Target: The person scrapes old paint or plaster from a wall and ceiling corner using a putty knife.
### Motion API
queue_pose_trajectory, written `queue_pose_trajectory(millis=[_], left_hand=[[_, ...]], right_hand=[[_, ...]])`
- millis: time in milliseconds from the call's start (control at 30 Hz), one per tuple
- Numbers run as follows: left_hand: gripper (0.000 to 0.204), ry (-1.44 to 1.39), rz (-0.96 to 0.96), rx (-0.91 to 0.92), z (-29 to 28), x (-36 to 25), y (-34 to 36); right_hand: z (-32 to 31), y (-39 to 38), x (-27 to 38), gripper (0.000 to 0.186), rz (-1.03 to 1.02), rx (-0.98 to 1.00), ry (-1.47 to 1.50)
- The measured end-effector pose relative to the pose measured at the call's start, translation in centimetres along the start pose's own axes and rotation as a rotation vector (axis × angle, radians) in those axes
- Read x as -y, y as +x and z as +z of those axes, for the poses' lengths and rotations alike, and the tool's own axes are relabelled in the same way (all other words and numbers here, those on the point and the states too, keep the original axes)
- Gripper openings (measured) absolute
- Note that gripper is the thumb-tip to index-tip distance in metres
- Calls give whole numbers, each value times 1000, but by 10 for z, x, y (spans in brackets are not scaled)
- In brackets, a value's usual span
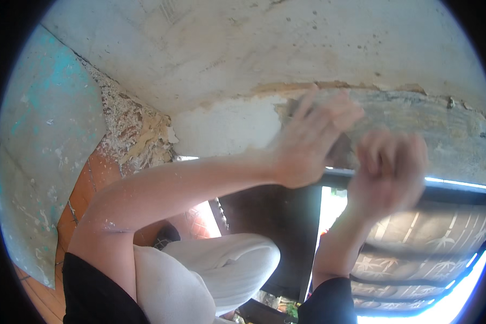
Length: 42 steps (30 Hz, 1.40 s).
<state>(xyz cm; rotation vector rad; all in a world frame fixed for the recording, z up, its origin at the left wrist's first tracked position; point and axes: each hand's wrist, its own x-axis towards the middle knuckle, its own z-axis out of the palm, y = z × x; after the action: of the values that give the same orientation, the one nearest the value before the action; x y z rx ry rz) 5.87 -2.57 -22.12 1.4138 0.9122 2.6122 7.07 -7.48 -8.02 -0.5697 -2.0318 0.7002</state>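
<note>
Scraping at the flaking plaster edge [308, 89], your left hand [308, 143] spreads flat; right hand [389, 167] fisted, contents unclear—next, keep pressure steady.

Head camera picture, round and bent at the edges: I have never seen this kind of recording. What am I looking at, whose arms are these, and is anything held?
One wide fisheye camera worn on a person's head took this picture, which is why straight edges curve near the rim. No machine is involved; both bare arms rising from the lower edge belong to the wearer. The left hand lies with fingers spread against a rough plastered wall, at a ledge of crumbling plaster. The right hand is curled into a fist just below that ledge; it is blurred, so whether its grip encloses anything cannot be told. Plaster debris lies on the reddish tiled floor. Below sits the wearer's white-clothed knee.
</note>
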Motion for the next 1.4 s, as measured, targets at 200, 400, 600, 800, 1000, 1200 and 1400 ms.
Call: queue_pose_trajectory(millis=[200,400,600,800,1000,1200,1400], left_hand=[[68,-9,-63,-18,2,-5,1],[64,-83,-40,2,4,-5,13],[62,-119,-57,-1,7,-12,22],[55,-138,39,13,2,-12,23],[29,-156,46,-34,0,-9,16],[25,-11,10,75,-14,-1,11],[22,-52,49,67,-3,-10,18]], right_hand=[[1,4,-10,33,26,27,-71],[2,10,0,33,45,-53,-39],[-9,6,6,33,63,-205,-133],[-3,7,23,29,14,-43,57],[12,3,18,31,83,-48,-202],[17,-2,0,35,163,-83,-185],[9,-2,-3,33,88,-245,-138]])
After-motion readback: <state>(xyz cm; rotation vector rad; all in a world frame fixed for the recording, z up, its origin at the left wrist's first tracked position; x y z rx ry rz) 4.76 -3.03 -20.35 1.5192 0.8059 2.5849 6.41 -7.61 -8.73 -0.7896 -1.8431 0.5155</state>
